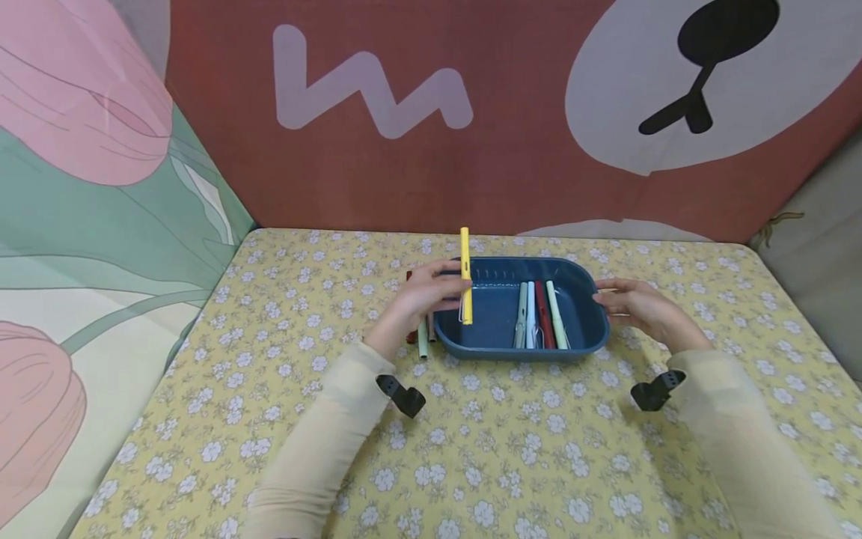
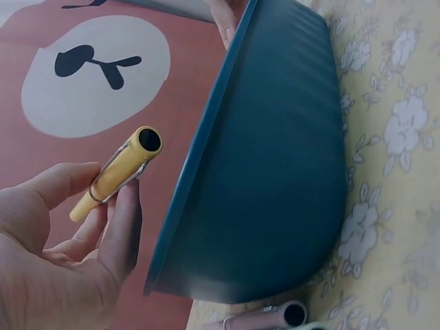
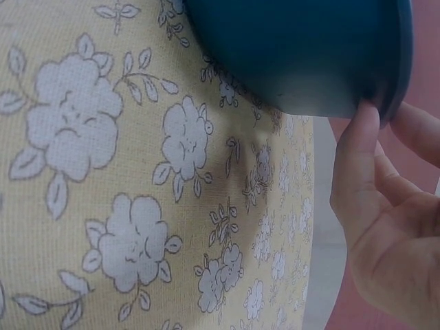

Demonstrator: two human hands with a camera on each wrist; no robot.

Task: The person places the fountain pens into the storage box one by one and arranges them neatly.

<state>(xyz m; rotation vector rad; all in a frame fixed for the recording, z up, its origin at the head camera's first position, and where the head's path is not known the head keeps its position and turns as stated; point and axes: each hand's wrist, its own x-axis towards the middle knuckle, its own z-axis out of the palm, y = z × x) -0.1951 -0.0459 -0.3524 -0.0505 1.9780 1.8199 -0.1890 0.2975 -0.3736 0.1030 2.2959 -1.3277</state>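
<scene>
In the head view my left hand (image 1: 419,295) pinches a yellow pen (image 1: 465,251) over the left end of a dark blue tray (image 1: 518,355). The pen stands roughly upright there, its wire clip low down; the left wrist view shows the black disc on the end of the yellow pen (image 2: 122,168) and thumb and fingertips around its barrel. At the tray's right end, my right hand (image 1: 636,307) holds the rim, with the thumb (image 3: 357,148) against the outer wall. Several pens lie side by side in the tray's right half: grey-green, light blue, a red pen (image 1: 544,318) and pale green.
Left of the tray, partly under my left hand, lie a light green pen (image 1: 422,340), a dark red one and a pinkish pen (image 2: 265,317). A floral cloth (image 1: 431,449) covers the table. Behind it rises a red printed backdrop (image 1: 404,180).
</scene>
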